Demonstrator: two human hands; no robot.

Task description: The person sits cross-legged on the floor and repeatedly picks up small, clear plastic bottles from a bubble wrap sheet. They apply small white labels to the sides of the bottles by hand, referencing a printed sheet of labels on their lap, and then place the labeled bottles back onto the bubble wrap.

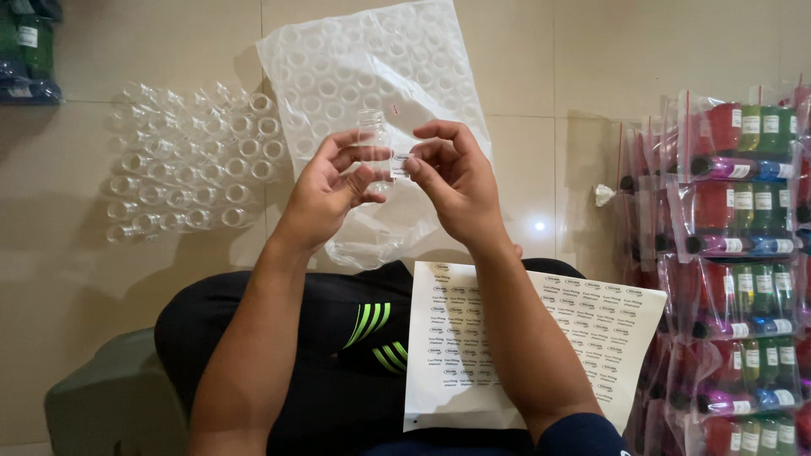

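The left hand (334, 181) has its grip closed around a small clear bottle (372, 139), held upright above the lap, while the right hand (452, 181) pinches a small white label (400, 163) against the bottle's side. The bottle's lower part is hidden behind the fingers. A sticker sheet (524, 338) lies across the knee, its bottom edge cut off, and rows of empty clear bottles (194, 160) blur together on the tiled floor (84, 253).
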